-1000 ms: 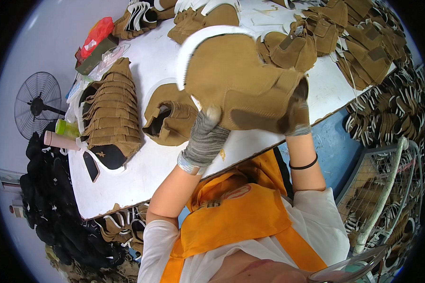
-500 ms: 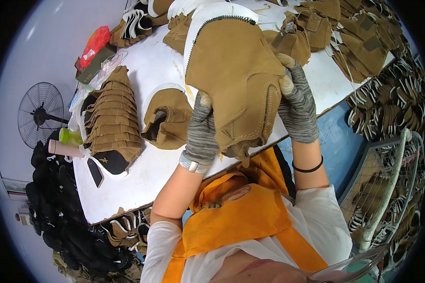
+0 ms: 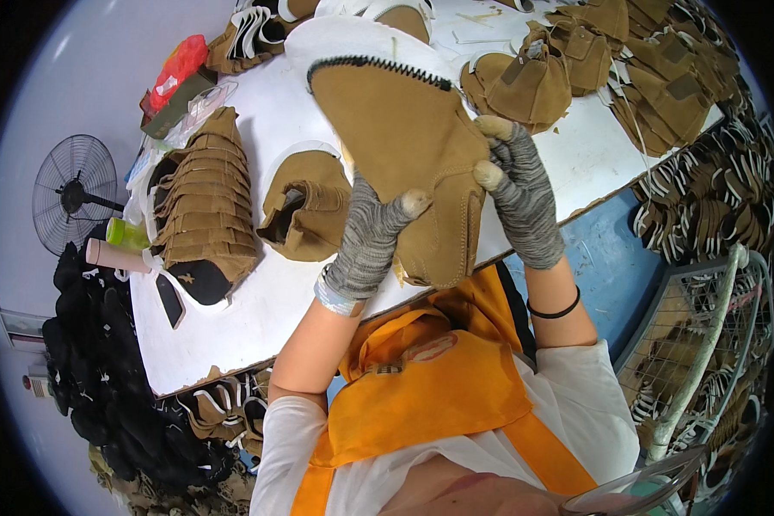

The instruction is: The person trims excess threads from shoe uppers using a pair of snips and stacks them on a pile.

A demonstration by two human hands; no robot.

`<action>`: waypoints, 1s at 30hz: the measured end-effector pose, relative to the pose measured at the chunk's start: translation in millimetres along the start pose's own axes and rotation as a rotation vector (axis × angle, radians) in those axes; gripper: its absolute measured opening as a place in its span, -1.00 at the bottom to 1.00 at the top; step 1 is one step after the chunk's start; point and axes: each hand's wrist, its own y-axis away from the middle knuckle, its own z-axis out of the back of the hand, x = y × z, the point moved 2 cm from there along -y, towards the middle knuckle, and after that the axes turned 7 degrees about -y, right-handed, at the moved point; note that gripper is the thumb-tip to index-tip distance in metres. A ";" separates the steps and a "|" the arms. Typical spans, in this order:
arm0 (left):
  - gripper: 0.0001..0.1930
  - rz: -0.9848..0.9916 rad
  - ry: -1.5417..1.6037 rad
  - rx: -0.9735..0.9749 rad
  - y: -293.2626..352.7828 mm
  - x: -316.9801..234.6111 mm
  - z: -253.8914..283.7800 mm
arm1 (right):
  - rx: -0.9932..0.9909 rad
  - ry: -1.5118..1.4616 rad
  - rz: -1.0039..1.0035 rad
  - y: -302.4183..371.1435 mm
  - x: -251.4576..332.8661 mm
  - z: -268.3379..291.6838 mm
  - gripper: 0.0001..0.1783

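In front of me a brown shoe upper point(image 3: 404, 129) is held up over the table, with a white lining edge and black zigzag stitching along its far curve. My left hand point(image 3: 371, 234), in a grey knit glove, grips its near left side, thumb on the brown face. On the right side, my right hand point(image 3: 522, 189), gloved alike, pinches the edge between thumb and fingers. Just left of my left hand, another brown upper point(image 3: 318, 168) lies on the table. Beyond it stands a row of nested brown uppers point(image 3: 205, 202).
The white table point(image 3: 224, 344) bears more brown uppers point(image 3: 525, 86) at the back right. A box point(image 3: 174, 107) with a red bag sits far left, near a green-lidded pink bottle point(image 3: 116, 256). A fan point(image 3: 73, 196) stands left; a wire cart point(image 3: 692, 335) with uppers is at right.
The upper has tilted, its far end swinging left and its near end folding flatter. My left thumb has moved onto its face, and my right hand has shifted slightly left.
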 end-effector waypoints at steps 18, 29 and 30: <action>-0.55 0.086 -0.399 -0.064 -4.3 -15.8 1.7 | 0.659 1.587 0.688 -18.7 29.9 -14.0 -0.88; -0.53 0.035 -0.389 -0.089 -5.6 -9.8 -1.7 | 0.589 1.536 0.709 -17.9 38.8 -16.4 -0.83; -0.53 0.030 -0.359 -0.094 -5.2 -9.0 -1.5 | 0.531 1.482 0.718 -18.4 39.5 -12.3 -0.80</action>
